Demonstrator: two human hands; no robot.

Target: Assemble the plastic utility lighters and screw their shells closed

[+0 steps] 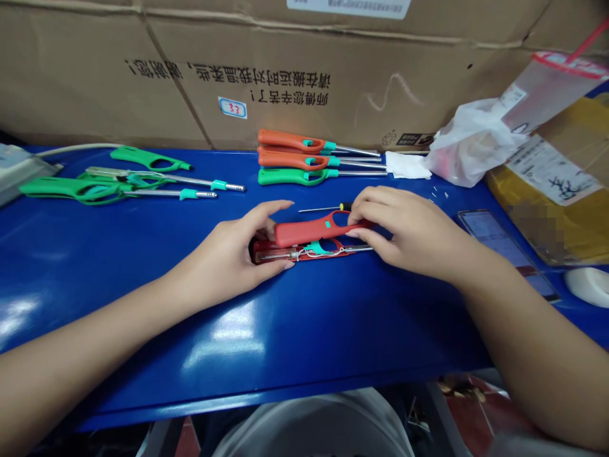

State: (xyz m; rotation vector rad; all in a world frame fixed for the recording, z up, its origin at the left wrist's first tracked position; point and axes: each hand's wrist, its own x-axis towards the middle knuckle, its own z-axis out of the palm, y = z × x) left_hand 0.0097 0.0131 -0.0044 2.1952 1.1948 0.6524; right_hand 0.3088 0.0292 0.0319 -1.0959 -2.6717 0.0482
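My left hand (240,251) is closed round the rear end of an opened red gas lighter (280,254) lying on the blue table. Its clear fuel tank, white wires, teal trigger and metal tube are exposed. Between thumb and fingers, my right hand (394,228) grips the front end of a red casing half (304,230), which is held just above and behind the opened lighter. Whether the two parts touch is unclear. Just beyond the casing lies a thin screwdriver (321,209), its yellow-and-black handle partly hidden by my right fingers.
Complete orange lighters (290,157) and a green lighter (290,177) lie at the back. Opened green lighters (71,188) and a loose green casing half (147,157) are at left. A cardboard box (157,82) rises behind. Right are a plastic bag (469,143), a drink cup (542,95) and a phone (504,247).
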